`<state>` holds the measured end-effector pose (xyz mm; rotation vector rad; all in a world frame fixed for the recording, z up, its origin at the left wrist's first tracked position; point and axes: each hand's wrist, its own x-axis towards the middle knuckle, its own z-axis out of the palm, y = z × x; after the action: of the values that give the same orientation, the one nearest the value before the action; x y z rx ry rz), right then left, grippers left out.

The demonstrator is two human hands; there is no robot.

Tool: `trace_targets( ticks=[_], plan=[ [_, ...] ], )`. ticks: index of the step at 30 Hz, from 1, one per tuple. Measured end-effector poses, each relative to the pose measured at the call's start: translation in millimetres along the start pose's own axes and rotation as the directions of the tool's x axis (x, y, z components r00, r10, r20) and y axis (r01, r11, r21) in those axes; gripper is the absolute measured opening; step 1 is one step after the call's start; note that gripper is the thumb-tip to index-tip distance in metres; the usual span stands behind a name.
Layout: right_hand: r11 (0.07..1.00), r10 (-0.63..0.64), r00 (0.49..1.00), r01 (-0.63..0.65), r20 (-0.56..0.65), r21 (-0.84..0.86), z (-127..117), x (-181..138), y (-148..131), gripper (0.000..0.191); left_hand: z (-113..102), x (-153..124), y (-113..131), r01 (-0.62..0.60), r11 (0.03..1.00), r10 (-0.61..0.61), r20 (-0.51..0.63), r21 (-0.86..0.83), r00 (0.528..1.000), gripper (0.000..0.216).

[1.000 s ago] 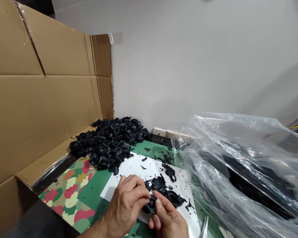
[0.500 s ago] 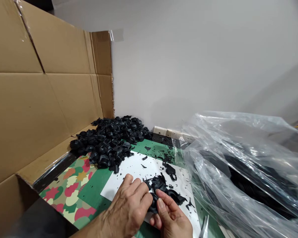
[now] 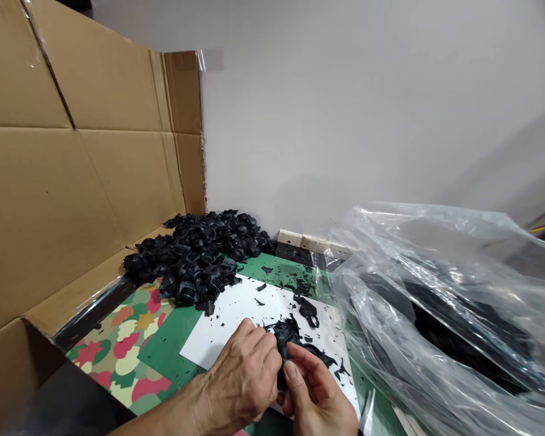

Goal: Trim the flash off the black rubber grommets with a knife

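Low in the middle of the view, my left hand (image 3: 243,378) and my right hand (image 3: 315,396) meet over a white sheet (image 3: 227,318). Both are closed on one small black ribbed rubber part (image 3: 282,366), mostly hidden between the fingers. Just beyond the fingertips lie a few more black parts and torn black trimmings (image 3: 300,330) on the sheet. A large heap of the same black ribbed parts (image 3: 195,260) is piled further back on the left, against the cardboard.
A tall cardboard wall (image 3: 72,169) closes the left side. A big clear plastic bag (image 3: 440,303) with dark contents fills the right. A green mat (image 3: 168,348) and a flower-patterned sheet (image 3: 122,348) lie under the white sheet. A metal tool tip (image 3: 367,415) pokes up by my right hand.
My left hand has closed further over the black part and hides more of it. Both hands have shifted slightly toward the near edge. The view has tilted a little.
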<state>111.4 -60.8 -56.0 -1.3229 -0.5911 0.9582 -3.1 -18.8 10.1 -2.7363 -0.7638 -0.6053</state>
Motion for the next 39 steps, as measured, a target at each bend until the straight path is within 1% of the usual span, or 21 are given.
trace_targets(
  ticks=[2, 3, 5, 6, 8, 10, 11, 12, 14, 16, 18, 20, 22, 25, 27, 29, 32, 34, 35, 37, 39],
  plan=[
    [0.999, 0.000, 1.000, 0.001, -0.018, 0.042, -2, 1, -8, 0.048, 2, 0, 2, 0.057, 0.996, -0.063, -0.072, -0.074, 0.995, 0.022],
    [0.998, 0.007, 1.000, -0.005, -0.030, 0.063, -2, 2, -13, 0.049, 2, 0, 2, 0.102, 0.985, -0.117, -0.102, -0.138, 0.988, 0.022],
    [0.994, 0.035, 0.998, -0.031, -0.044, 0.104, -4, 4, -21, 0.051, 1, -1, 1, 0.222, 0.932, -0.268, -0.132, -0.287, 0.954, 0.021],
    [0.992, 0.054, 0.998, -0.048, -0.044, 0.121, -4, 5, -24, 0.052, -1, -2, 0, 0.295, 0.887, -0.358, -0.126, -0.355, 0.925, 0.021],
    [0.987, 0.087, 0.996, -0.081, -0.036, 0.139, -6, 8, -27, 0.054, -3, -4, -3, 0.426, 0.778, -0.512, -0.074, -0.461, 0.856, 0.026],
    [0.985, 0.106, 0.994, -0.102, -0.024, 0.141, -6, 10, -25, 0.057, -6, -5, -6, 0.534, 0.645, -0.618, 0.038, -0.546, 0.785, 0.036],
    [0.983, 0.115, 0.993, -0.112, -0.016, 0.143, -6, 11, -24, 0.058, -7, -5, -7, 0.573, 0.572, -0.649, 0.103, -0.586, 0.753, 0.039],
    [0.981, 0.126, 0.992, -0.124, -0.007, 0.149, -6, 12, -22, 0.058, -8, -5, -7, 0.599, 0.499, -0.669, 0.162, -0.626, 0.726, 0.039],
    [0.972, 0.157, 0.987, -0.157, 0.015, 0.172, -5, 12, -19, 0.059, -9, -4, -5, 0.632, 0.348, -0.683, 0.275, -0.693, 0.677, 0.030],
    [0.960, 0.189, 0.981, -0.193, 0.041, 0.203, -2, 12, -19, 0.061, -8, -3, -2, 0.653, 0.207, -0.664, 0.386, -0.728, 0.641, 0.014],
    [0.951, 0.205, 0.976, -0.216, 0.070, 0.222, 1, 11, -22, 0.062, -5, -2, 2, 0.661, 0.087, -0.644, 0.464, -0.746, 0.609, 0.013],
    [0.942, 0.221, 0.970, -0.240, 0.106, 0.233, 4, 8, -26, 0.062, -1, -2, 4, 0.636, -0.008, -0.653, 0.486, -0.771, 0.580, 0.014],
    [0.937, 0.236, 0.960, -0.266, 0.150, 0.226, 6, 5, -29, 0.060, 2, -1, 5, 0.594, -0.081, -0.682, 0.479, -0.801, 0.553, 0.012],
    [0.935, 0.231, 0.953, -0.273, 0.195, 0.226, 7, 1, -30, 0.058, 4, 1, 6, 0.560, -0.129, -0.713, 0.469, -0.818, 0.521, 0.012],
    [0.930, 0.214, 0.959, -0.258, 0.183, 0.263, 8, 0, -30, 0.058, 4, 1, 6, 0.580, -0.122, -0.718, 0.475, -0.805, 0.508, 0.011],
    [0.915, 0.198, 0.968, -0.240, 0.156, 0.324, 9, -1, -30, 0.059, 4, -1, 7, 0.615, -0.080, -0.715, 0.475, -0.785, 0.514, 0.009],
    [0.893, 0.194, 0.972, -0.230, 0.130, 0.387, 12, -1, -30, 0.061, 2, -6, 7, 0.647, 0.066, -0.704, 0.425, -0.759, 0.569, 0.008],
    [0.887, 0.197, 0.972, -0.231, 0.125, 0.401, 13, -2, -31, 0.062, 0, -8, 7, 0.658, 0.215, -0.695, 0.360, -0.722, 0.622, 0.011],
    [0.885, 0.200, 0.972, -0.234, 0.125, 0.403, 13, -2, -31, 0.062, -2, -8, 7, 0.651, 0.306, -0.685, 0.314, -0.695, 0.658, 0.013],
    [0.882, 0.202, 0.971, -0.237, 0.128, 0.407, 13, -2, -31, 0.061, -6, -9, 6, 0.589, 0.520, -0.629, 0.188, -0.619, 0.754, 0.016],
    [0.877, 0.211, 0.970, -0.244, 0.125, 0.414, 12, -2, -30, 0.060, -10, -9, 6, 0.469, 0.734, -0.526, 0.027, -0.492, 0.850, 0.019]
  ],
)
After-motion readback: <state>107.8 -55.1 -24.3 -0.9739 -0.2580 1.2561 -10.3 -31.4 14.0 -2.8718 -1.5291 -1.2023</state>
